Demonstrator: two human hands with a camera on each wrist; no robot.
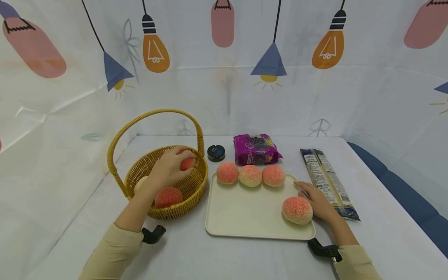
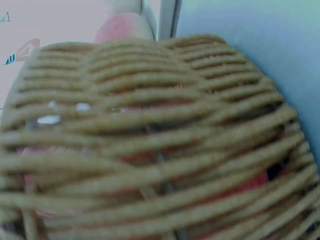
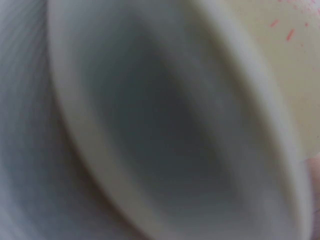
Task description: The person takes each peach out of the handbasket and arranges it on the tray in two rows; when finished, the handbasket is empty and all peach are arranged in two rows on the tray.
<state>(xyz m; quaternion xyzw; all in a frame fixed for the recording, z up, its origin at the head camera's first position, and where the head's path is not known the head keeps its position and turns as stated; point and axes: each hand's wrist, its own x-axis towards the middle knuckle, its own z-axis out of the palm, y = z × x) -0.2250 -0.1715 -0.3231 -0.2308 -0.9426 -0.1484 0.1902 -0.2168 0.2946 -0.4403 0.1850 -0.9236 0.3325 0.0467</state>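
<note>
In the head view, my left hand (image 1: 170,165) reaches into a yellow wicker basket (image 1: 189,210) and grips a pinkish-red peach (image 1: 187,162) between thumb and fingers. Below that hand, another red peach (image 1: 168,197) lies in the basket, and a pale one (image 1: 140,184) is partly hidden behind the forearm. At the right rim of a cream tray (image 1: 245,217), my right hand (image 1: 318,200) pinches the edge. A pink-speckled peach (image 1: 297,210) sits on the tray beside it. Three more peaches (image 1: 250,175) stand in a row along the tray's far edge. The basket's weave (image 2: 150,135) fills the left wrist view.
Behind the tray lie a purple snack packet (image 1: 255,149) and a round black tin (image 1: 216,153). A long flat packet (image 1: 329,182) lies right of the tray. The basket's tall handle (image 1: 154,112) arches over its opening. A blue seat (image 1: 402,186) stands beyond the table's right edge.
</note>
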